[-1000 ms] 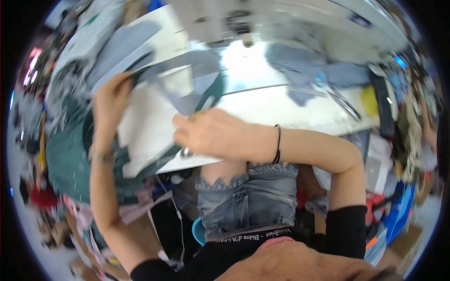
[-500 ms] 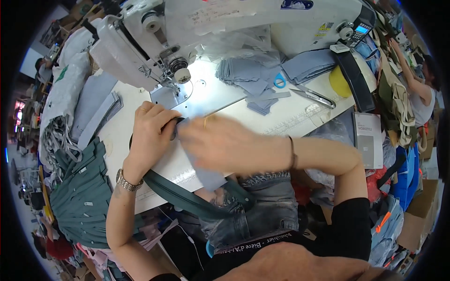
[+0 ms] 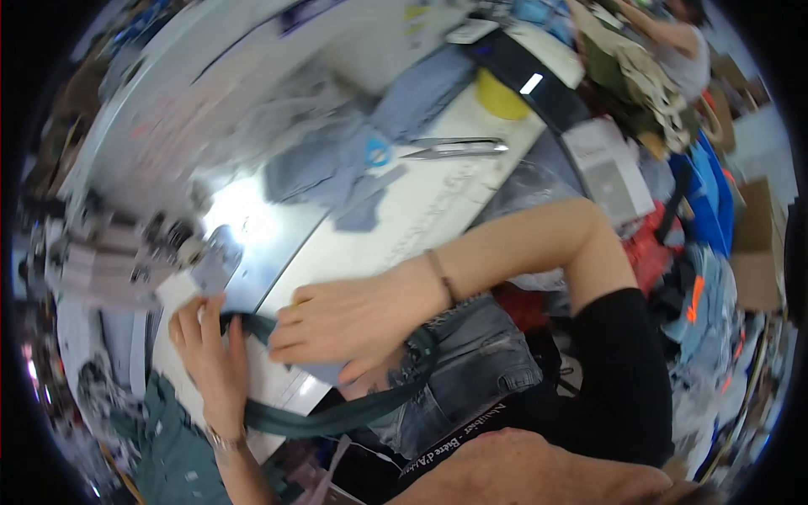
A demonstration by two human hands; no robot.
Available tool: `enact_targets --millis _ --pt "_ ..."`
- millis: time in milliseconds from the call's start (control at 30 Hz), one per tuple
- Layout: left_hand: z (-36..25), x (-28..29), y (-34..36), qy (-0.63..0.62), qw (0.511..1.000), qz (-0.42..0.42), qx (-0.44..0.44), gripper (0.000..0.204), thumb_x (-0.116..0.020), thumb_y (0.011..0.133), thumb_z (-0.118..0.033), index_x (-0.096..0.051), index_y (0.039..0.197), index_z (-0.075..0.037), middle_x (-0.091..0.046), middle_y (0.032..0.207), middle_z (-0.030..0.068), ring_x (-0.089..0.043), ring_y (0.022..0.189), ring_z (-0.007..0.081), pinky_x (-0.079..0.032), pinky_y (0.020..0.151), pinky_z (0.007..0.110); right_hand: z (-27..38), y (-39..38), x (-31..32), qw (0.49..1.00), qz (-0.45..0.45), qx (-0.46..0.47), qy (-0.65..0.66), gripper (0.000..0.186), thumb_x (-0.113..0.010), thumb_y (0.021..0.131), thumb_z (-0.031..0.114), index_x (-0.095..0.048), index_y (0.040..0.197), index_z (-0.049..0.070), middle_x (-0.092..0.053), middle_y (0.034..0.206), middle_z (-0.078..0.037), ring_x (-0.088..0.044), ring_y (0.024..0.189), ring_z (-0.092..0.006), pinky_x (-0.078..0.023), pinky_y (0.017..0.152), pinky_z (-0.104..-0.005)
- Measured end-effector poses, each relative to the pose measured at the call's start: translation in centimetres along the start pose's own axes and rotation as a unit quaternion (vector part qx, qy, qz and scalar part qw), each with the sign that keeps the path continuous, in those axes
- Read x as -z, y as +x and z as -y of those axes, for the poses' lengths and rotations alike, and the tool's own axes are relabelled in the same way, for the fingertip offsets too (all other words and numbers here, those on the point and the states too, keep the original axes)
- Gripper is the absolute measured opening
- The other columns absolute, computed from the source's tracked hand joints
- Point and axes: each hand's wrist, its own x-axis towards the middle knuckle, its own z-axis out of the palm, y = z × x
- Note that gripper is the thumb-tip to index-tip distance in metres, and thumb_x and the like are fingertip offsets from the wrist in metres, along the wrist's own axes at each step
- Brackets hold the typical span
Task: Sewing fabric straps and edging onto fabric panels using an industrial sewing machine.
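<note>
A long dark green fabric strip [image 3: 337,418] loops over my lap and the table's front edge. Its upper stretch runs between my two hands. My left hand [image 3: 206,349] is closed on it, thumb and fingers pinching its edge beside the sewing machine [image 3: 181,244]. My right hand [image 3: 353,316] lies across the strip to the right, fingers bent over it; its fingertips are slightly blurred. Under my right palm a grey fabric piece [image 3: 324,371] shows in part. The sewing machine's needle area is smeared by motion.
Grey cut pieces [image 3: 307,168], a blue ring-shaped handle [image 3: 376,152] and metal thread snips [image 3: 454,148] lie on the white table. Behind them are a yellow round object [image 3: 502,94] and a black case [image 3: 530,80]. Green garments [image 3: 168,446] hang at left; a person [image 3: 682,55] stands far right.
The view has swung, so the machine sits further left. My right hand has slowed and lowered over the strip. Less of the grey piece shows below it.
</note>
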Motion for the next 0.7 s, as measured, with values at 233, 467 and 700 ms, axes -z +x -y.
enact_targets --millis 233,467,700 --pt "-1.8 -1.8 -0.8 -0.198 0.978 0.041 -0.050 0.047 -0.075 0.071 -0.003 -0.061 0.116 -0.001 -0.062 0.107 0.0153 -0.058 0.097 0.0372 -0.048 0.086 0.046 -0.7 -0.6 -1.1 0.985 -0.121 0.055 -0.107 0.053 -0.081 0.066 0.043 -0.064 0.100 0.006 -0.053 0.114 -0.009 -0.052 0.110 -0.0281 -0.043 0.092 -0.0378" --pt "-1.6 -0.6 -1.5 -0.170 0.981 0.096 -0.014 0.059 -0.080 0.074 -0.018 -0.056 0.125 0.000 -0.053 0.131 0.0212 -0.054 0.119 0.0432 -0.045 0.099 0.048 -1.2 -0.4 -0.7 0.991 -0.015 0.066 -0.119 0.081 -0.079 0.067 0.056 -0.054 0.126 0.007 -0.053 0.118 -0.011 -0.053 0.114 -0.0330 -0.041 0.097 -0.0463" --pt "3.1 -1.8 0.4 -0.077 0.994 0.064 -0.049 0.058 -0.069 0.088 -0.031 -0.053 0.134 -0.001 -0.051 0.132 0.0260 -0.052 0.117 0.0477 -0.046 0.093 0.052 -5.5 3.3 0.0 0.993 -0.012 0.068 -0.097 0.071 -0.074 0.074 0.059 -0.062 0.119 0.005 -0.057 0.122 -0.015 -0.050 0.121 -0.0355 -0.039 0.097 -0.0501"
